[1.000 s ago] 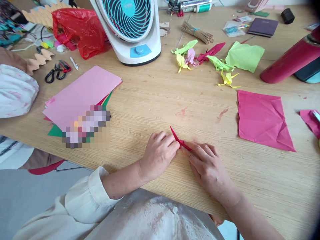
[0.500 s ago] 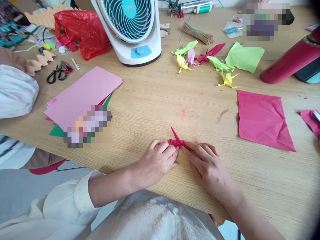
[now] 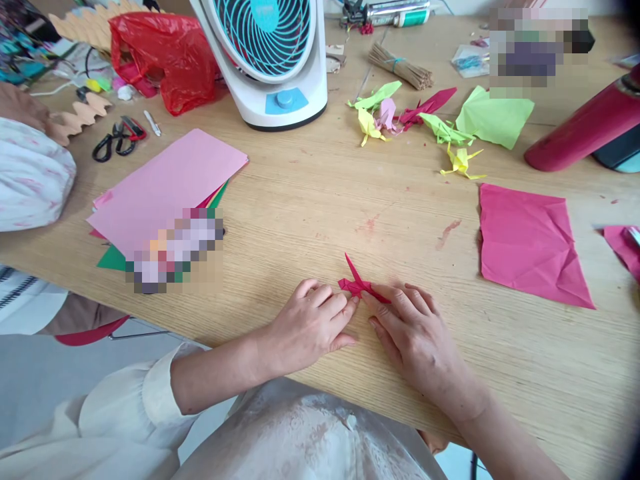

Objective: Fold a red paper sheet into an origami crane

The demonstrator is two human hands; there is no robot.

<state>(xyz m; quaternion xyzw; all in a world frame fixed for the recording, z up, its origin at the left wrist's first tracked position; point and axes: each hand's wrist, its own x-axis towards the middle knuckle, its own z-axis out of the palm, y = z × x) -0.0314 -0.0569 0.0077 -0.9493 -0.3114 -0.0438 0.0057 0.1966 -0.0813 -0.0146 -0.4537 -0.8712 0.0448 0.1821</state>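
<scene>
A small folded red origami crane (image 3: 356, 285) lies on the wooden table in front of me, one thin point sticking up and away. My right hand (image 3: 413, 327) lies over its right side, its fingers holding the paper down against the tabletop. From the left, my left hand (image 3: 315, 325) reaches in, the index fingertip at the crane's near edge and the thumb spread apart below. Part of the crane is hidden under the right fingers. To the right lies a creased red paper square (image 3: 530, 243).
Pink and green paper sheets (image 3: 185, 173) lie at left, near black-handled pliers (image 3: 120, 138). A fan (image 3: 285, 93) and a red plastic bag (image 3: 170, 60) stand behind. Several folded paper figures (image 3: 463, 160) sit back right, beside a red bottle (image 3: 575, 127). Another person's sleeve (image 3: 33, 177) shows at left.
My left thumb has moved away from the index finger, and the left fingers have drawn back slightly, showing more of the crane. The right hand stays on the paper.
</scene>
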